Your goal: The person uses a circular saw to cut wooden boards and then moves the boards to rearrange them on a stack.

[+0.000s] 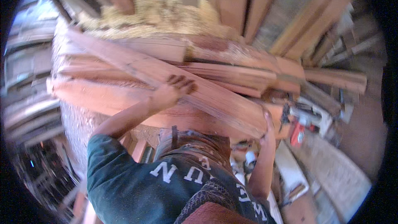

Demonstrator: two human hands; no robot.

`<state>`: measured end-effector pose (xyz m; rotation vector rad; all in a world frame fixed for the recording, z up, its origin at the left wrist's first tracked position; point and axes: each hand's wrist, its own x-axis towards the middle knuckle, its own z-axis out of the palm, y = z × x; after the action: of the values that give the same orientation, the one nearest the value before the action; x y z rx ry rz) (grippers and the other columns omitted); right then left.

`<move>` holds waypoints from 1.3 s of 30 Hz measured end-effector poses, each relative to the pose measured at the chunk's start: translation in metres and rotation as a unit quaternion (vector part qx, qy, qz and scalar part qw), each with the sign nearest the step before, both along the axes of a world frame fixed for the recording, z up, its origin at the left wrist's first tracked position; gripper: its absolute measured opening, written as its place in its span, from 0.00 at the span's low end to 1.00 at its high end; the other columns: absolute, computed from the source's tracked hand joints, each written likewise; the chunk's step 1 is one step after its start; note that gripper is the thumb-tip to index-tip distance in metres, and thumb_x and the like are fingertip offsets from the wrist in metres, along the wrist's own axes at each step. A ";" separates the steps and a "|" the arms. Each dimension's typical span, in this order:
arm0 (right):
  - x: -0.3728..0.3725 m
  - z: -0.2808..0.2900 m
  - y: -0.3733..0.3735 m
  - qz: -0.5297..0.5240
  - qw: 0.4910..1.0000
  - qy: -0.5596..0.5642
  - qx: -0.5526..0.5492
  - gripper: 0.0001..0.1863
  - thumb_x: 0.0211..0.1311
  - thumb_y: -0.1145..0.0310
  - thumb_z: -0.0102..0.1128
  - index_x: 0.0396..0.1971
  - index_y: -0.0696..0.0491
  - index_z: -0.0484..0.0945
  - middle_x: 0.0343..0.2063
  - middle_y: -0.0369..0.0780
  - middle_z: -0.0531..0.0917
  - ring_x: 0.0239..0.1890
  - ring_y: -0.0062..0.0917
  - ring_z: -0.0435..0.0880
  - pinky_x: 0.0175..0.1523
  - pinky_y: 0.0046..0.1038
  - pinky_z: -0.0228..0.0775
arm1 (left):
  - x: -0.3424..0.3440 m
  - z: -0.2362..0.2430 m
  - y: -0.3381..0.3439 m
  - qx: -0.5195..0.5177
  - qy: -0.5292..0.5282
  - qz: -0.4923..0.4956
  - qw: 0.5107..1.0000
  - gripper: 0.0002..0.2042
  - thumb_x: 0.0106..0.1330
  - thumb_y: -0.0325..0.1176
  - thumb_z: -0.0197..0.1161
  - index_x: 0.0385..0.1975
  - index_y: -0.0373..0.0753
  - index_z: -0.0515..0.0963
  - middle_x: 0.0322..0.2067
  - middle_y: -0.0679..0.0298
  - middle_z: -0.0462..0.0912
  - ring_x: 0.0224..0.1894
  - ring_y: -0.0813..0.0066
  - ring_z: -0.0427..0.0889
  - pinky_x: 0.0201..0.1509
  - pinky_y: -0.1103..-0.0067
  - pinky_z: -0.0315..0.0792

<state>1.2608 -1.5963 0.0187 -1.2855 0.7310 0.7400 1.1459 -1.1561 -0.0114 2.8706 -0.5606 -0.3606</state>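
Note:
A long wooden plank (215,101) lies slantwise across the workbench (112,97), from the far left toward the near right. My left hand (172,90) rests on top of it around its middle, fingers spread a little apart over the wood. At the plank's near right end, my right hand (267,126) grips the end edge with the thumb on top. The other fingers of that hand are mostly hidden. Beneath and behind the plank are several more boards (232,74), lying lengthwise on the bench. The picture is blurred by motion.
Pale wood shavings (157,14) are heaped along the bench's far side. Tall boards (232,0) stand behind it. A red tool or container (297,135) and other clutter lie at the right, near a wide grey board (336,166). Stacked timber (31,79) blurs at the left.

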 end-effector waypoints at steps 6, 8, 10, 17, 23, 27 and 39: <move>-0.005 0.014 0.016 0.039 0.998 -0.034 -0.037 0.18 0.72 0.60 0.63 0.56 0.50 0.76 0.55 0.40 0.81 0.60 0.34 0.80 0.63 0.41 0.76 | -0.036 0.004 -0.002 -0.025 -0.044 0.070 0.996 0.30 0.65 0.36 0.62 0.71 0.52 0.71 0.74 0.64 0.69 0.73 0.54 0.70 0.74 0.49 0.63; -0.010 0.028 0.024 0.074 0.993 -0.069 -0.060 0.15 0.73 0.65 0.62 0.55 0.50 0.76 0.55 0.40 0.81 0.59 0.33 0.80 0.64 0.41 0.75 | -0.056 0.011 -0.002 -0.037 -0.065 0.097 0.992 0.30 0.65 0.38 0.61 0.71 0.51 0.71 0.74 0.65 0.70 0.73 0.54 0.70 0.75 0.49 0.62; -0.022 0.020 0.020 0.049 0.990 -0.090 -0.099 0.14 0.74 0.67 0.61 0.55 0.51 0.76 0.54 0.41 0.81 0.59 0.33 0.80 0.66 0.39 0.73 | -0.074 0.017 0.005 -0.069 -0.076 0.127 0.986 0.29 0.68 0.40 0.63 0.71 0.50 0.71 0.74 0.61 0.69 0.74 0.51 0.69 0.76 0.47 0.59; -0.043 0.024 0.010 0.095 0.981 -0.130 -0.108 0.14 0.77 0.64 0.59 0.57 0.51 0.75 0.54 0.38 0.80 0.62 0.30 0.77 0.68 0.36 0.69 | -0.155 -0.036 0.182 -0.223 -0.216 0.691 0.653 0.42 0.66 0.52 0.70 0.74 0.32 0.63 0.68 0.42 0.72 0.71 0.45 0.70 0.74 0.50 0.64; -0.051 0.054 0.021 0.136 0.977 -0.087 -0.139 0.19 0.77 0.62 0.58 0.62 0.52 0.73 0.59 0.38 0.77 0.66 0.28 0.73 0.73 0.32 0.62 | -0.142 -0.066 0.279 -0.624 -0.001 0.772 0.118 0.40 0.65 0.59 0.72 0.65 0.28 0.73 0.59 0.51 0.80 0.60 0.57 0.81 0.64 0.63 0.75; -0.067 0.062 0.024 0.152 0.971 -0.096 -0.160 0.22 0.79 0.61 0.55 0.66 0.52 0.70 0.61 0.40 0.76 0.68 0.28 0.73 0.73 0.33 0.63 | -0.163 -0.168 0.301 -0.590 -0.069 0.781 0.195 0.30 0.65 0.50 0.72 0.56 0.27 0.82 0.54 0.53 0.86 0.54 0.61 0.84 0.62 0.64 0.76; -0.141 0.120 0.003 0.305 0.784 -0.086 -0.533 0.27 0.84 0.50 0.42 0.50 0.63 0.75 0.35 0.47 0.80 0.40 0.36 0.78 0.53 0.38 0.73 | -0.219 -0.082 0.222 -0.648 -0.034 0.739 0.180 0.21 0.72 0.38 0.68 0.58 0.29 0.80 0.53 0.56 0.86 0.55 0.64 0.85 0.62 0.70 0.77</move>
<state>1.1197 -1.5936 0.1383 -2.6884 0.5669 0.6949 0.9269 -0.9336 -0.0932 0.5643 1.3229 0.4526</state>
